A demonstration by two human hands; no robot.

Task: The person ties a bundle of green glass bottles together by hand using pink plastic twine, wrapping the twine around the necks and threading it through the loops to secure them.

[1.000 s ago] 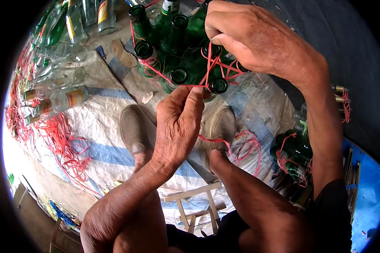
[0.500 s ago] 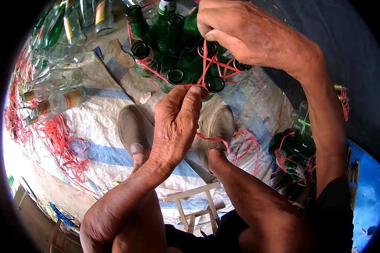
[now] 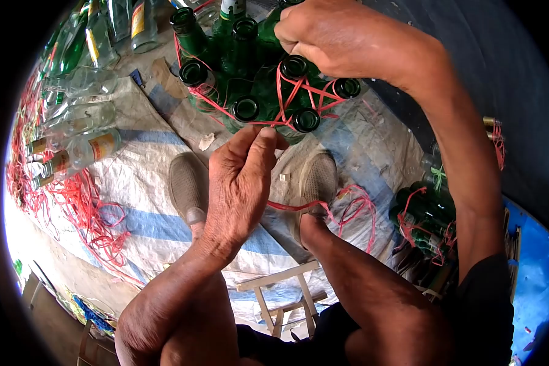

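A cluster of green glass bottles (image 3: 245, 58) stands upright in front of me, with red plastic string (image 3: 285, 100) wound around and across several necks. My left hand (image 3: 241, 174) is closed at the near side of the cluster, pinching the string between thumb and forefinger just below two near bottle mouths. A loose tail of string (image 3: 296, 206) runs from under this hand toward my right shoe. My right hand (image 3: 341, 39) is above the far right of the cluster, its fingers curled closed beside a string-looped neck (image 3: 294, 66). What its fingertips hold is hidden.
Clear and green bottles (image 3: 91, 113) lie at the left near a tangled heap of red string (image 3: 94, 213). A tied bundle of green bottles (image 3: 426, 216) lies at the right. Between my legs is a small wooden stool (image 3: 280, 287). A striped tarp (image 3: 152, 222) covers the floor.
The string that stretched up to my right hand now sits looped around a bottle neck. My right hand has shifted slightly left and up; my left hand has moved slightly left, still pinching the string.
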